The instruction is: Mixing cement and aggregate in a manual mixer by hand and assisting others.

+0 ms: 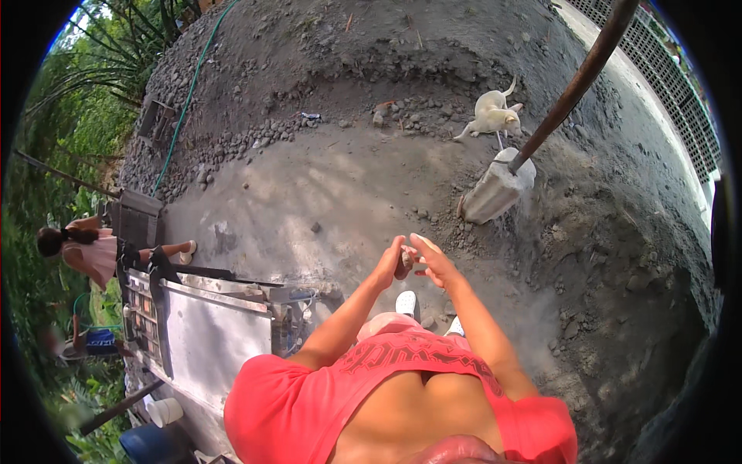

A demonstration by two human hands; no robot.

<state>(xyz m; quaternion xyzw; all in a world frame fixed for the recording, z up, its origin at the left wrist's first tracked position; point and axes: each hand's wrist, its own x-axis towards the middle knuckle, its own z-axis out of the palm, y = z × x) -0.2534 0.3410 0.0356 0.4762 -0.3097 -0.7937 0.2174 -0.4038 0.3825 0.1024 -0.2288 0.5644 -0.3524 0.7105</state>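
My left hand (386, 267) and my right hand (436, 264) are raised in front of my body, palms turned toward each other with a small gap between them. The fingers of my right hand are spread. My left hand is seen edge-on, its fingers stretched forward. Against the left palm shows a dark reddish-brown patch; whether it is a small lump or the shaded palm I cannot tell. Below the hands are my white shoes (406, 303) on grey, dusty ground (309, 201).
Ahead on the right, a brown pole (576, 85) rises from a concrete block (495, 189). A pale dog (493, 116) stands behind it. To the left are a grey-topped table (216, 329) and a person (89, 251) in pink. A green hose (185, 108) crosses the rubble slope.
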